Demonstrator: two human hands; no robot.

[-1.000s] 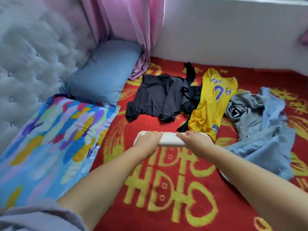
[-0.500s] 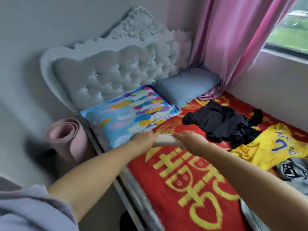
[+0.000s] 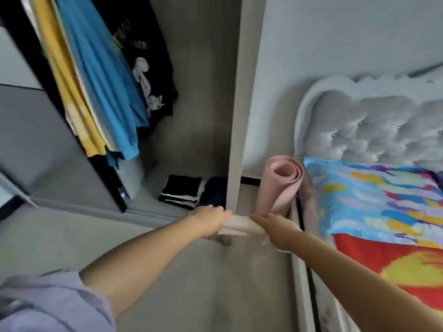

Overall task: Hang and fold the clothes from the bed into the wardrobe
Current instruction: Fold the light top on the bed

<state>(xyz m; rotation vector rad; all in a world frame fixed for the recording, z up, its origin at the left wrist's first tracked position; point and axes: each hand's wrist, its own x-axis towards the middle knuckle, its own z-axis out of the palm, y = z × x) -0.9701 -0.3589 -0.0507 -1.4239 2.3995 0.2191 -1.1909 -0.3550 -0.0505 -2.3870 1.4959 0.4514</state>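
Open wardrobe [image 3: 196,149] ahead, folded stack [image 3: 182,191] on floor shelf. Folded pale garment [image 3: 236,227] gripped at both ends: left hand [image 3: 208,220], right hand [image 3: 275,230], curled around. Keep level, clear wardrobe side panel [image 3: 239,116], set beside stack, fold intact.

At upper left hung a yellow garment [image 3: 72,97], a blue shirt [image 3: 103,87] and a black printed tee [image 3: 148,68]. Centre right stood a pink rolled mat [image 3: 280,185]; the pillow [image 3: 374,200] beside it was multicoloured, the bedspread [image 3: 395,267] red with yellow.

Both hands gripping folded cream garment [image 3: 236,227], left hand [image 3: 208,220], right hand [image 3: 275,230], open wardrobe [image 3: 236,116]
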